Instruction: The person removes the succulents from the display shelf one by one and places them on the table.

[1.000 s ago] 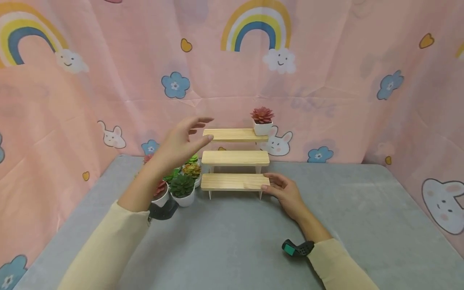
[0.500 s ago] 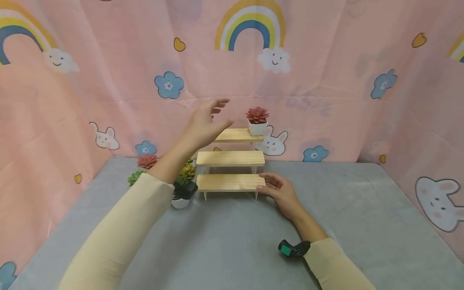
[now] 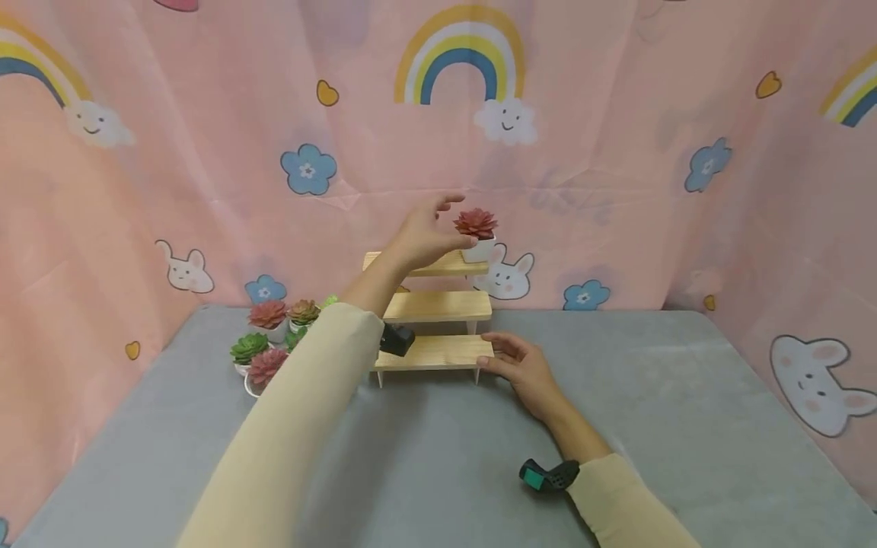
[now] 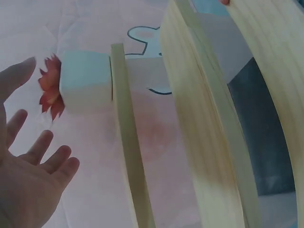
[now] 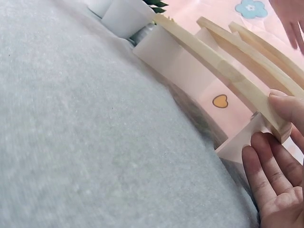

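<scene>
A potted red succulent (image 3: 476, 223) in a square white pot (image 4: 85, 80) stands at the right end of the top board of a three-step wooden shelf stand (image 3: 438, 352). My left hand (image 3: 426, 237) reaches over the top board, just left of that plant. Its thumb and fingers (image 4: 61, 159) are spread apart, with a gap to the leaves in the left wrist view. My right hand (image 3: 526, 374) holds the right end of the lowest board. In the right wrist view its thumb (image 5: 285, 105) lies on the board and the other fingers are underneath, by the white leg.
Several potted succulents, red (image 3: 268, 313) and green (image 3: 250, 348), stand on the grey tabletop (image 3: 658, 411) left of the stand; my left sleeve (image 3: 322, 388) hides part of them. A pink patterned cloth (image 3: 603, 152) hangs right behind the stand.
My left hand has moved right, from the stand's left end to beside the red succulent. My right hand keeps its hold on the lowest board. The head view has shifted slightly.
</scene>
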`<act>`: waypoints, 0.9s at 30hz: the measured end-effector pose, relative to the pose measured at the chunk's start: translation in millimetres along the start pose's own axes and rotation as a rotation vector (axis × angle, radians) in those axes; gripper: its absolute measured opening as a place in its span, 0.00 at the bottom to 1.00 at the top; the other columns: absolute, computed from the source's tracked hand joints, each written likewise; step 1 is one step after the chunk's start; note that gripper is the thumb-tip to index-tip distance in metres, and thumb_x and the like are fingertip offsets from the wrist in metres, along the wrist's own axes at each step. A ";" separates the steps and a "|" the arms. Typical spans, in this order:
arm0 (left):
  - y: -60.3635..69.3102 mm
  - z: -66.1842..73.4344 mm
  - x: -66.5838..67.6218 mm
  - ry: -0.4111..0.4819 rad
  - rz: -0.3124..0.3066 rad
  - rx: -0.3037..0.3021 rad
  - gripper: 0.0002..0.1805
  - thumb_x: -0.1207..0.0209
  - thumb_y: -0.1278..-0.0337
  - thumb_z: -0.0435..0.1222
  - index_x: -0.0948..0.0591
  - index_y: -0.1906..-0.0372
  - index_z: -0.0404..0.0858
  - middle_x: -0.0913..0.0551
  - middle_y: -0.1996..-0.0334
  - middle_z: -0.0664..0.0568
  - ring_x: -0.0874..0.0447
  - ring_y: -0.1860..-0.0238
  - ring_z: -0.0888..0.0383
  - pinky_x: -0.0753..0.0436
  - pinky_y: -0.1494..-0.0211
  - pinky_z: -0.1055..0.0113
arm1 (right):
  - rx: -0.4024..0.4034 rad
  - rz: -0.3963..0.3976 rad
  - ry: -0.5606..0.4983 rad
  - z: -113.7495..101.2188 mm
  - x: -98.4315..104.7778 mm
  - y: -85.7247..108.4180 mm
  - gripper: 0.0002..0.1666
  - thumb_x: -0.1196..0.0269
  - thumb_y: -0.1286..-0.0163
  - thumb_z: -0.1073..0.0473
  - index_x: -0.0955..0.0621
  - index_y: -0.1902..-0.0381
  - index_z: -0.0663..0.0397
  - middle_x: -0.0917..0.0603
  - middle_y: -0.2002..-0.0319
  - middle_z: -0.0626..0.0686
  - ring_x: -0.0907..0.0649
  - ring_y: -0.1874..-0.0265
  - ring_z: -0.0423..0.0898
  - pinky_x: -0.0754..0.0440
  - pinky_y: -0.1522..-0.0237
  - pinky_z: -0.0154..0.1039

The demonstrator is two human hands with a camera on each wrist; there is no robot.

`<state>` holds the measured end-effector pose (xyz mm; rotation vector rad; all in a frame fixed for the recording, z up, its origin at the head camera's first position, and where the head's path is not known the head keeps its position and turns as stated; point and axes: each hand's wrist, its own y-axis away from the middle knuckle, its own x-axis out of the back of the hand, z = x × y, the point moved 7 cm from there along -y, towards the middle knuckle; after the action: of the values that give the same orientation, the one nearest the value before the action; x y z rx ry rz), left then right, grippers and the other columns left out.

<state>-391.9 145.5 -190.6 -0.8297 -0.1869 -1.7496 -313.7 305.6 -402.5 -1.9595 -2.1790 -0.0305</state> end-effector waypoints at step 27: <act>36.7 -17.2 -6.8 0.117 -0.034 -0.112 0.31 0.34 0.38 0.29 0.26 0.30 0.42 0.18 0.37 0.48 0.17 0.40 0.52 0.19 0.38 0.59 | 0.022 -0.018 -0.012 3.3 -2.1 -1.3 0.31 0.29 0.35 0.57 0.23 0.35 0.57 0.20 0.39 0.64 0.16 0.52 0.34 0.19 0.52 0.25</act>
<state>-365.8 128.9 -217.8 -0.8062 -0.0255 -1.8479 -315.3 303.9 -406.0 -1.9337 -2.1944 0.0022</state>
